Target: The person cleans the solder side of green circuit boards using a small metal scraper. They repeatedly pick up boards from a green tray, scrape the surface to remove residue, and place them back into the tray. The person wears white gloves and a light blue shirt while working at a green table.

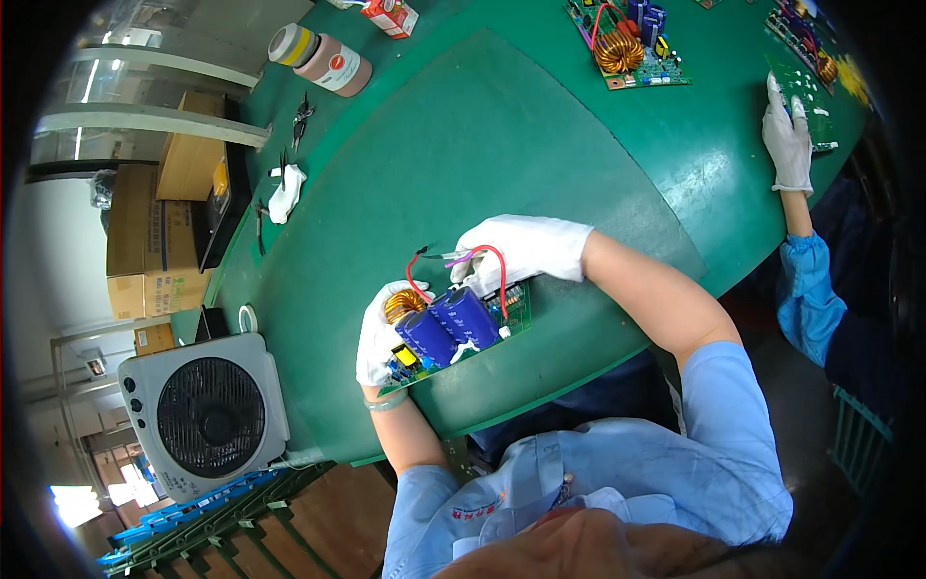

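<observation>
White left grip (378, 340) clasping board (453, 323) — right grip (521, 248) unclear behind wire (503, 270) — fan (212, 410), bottle (333, 66) leftward.

The capacitors (449, 325) are blue, the coil (403, 306) copper, the table (696, 159) green.

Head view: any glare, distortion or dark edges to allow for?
Head view: pale glare on the smooth green tabletop toward the right; fisheye bending along its near edge; black vignetting around the rim; a bright white light blown out at lower left; blue cylindrical capacitors show distinctly.
</observation>
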The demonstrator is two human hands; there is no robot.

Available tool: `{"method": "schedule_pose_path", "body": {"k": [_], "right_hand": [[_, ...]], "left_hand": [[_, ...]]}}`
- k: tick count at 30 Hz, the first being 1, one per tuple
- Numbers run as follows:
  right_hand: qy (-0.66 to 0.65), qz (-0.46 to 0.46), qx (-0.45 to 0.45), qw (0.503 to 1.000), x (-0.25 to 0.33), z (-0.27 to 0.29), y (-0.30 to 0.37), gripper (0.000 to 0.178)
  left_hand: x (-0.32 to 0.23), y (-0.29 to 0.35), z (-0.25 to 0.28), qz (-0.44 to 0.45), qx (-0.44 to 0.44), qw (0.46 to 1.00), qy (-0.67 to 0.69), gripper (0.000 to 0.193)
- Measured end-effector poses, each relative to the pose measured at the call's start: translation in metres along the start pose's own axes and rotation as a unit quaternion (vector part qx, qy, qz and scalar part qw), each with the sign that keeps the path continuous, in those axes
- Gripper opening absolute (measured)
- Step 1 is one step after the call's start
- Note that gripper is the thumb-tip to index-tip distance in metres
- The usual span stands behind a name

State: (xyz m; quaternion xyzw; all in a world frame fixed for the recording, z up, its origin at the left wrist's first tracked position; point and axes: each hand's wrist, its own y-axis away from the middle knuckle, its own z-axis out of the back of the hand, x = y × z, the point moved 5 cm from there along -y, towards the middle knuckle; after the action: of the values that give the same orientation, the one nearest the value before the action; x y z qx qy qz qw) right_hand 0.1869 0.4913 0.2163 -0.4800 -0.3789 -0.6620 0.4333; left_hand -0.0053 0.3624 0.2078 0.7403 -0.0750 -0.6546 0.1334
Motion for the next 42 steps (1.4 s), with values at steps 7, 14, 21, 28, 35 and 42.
{"method": "schedule_pose_path", "body": {"k": [7, 14, 21, 28, 35, 42], "right_hand": [[0.033, 0.033, 0.035, 0.998, -0.005, 0.007, 0.007, 0.058], [-0.014, 0.007, 0.09, 0.996, -0.017, 0.007, 0.005, 0.062], [-0.177, -0.132, -0.066, 0.973, -0.045, 0.029, 0.05, 0.053], [-0.052, -0.397, 0.095, 0.911, -0.041, -0.007, 0.185, 0.05], [-0.241, -0.241, -0.128, 0.932, -0.014, 0.0, 0.219, 0.047], [-0.141, -0.099, -0.324, 0.93, -0.007, 0.032, 0.089, 0.043]], "left_hand": [[0.0, 0.0, -0.002, 0.0, 0.0, 1.0, -0.013, 0.061], [0.015, -0.001, 0.012, 0.018, -0.015, 0.999, -0.033, 0.063], [0.012, -0.006, 0.023, -0.026, -0.012, 0.999, -0.029, 0.04], [0.02, 0.001, 0.036, -0.094, -0.024, 0.984, -0.152, 0.037], [-0.01, 0.02, -0.005, -0.309, -0.072, 0.864, -0.39, 0.053], [-0.015, 0.021, -0.009, -0.32, -0.033, 0.858, -0.401, 0.058]]}}
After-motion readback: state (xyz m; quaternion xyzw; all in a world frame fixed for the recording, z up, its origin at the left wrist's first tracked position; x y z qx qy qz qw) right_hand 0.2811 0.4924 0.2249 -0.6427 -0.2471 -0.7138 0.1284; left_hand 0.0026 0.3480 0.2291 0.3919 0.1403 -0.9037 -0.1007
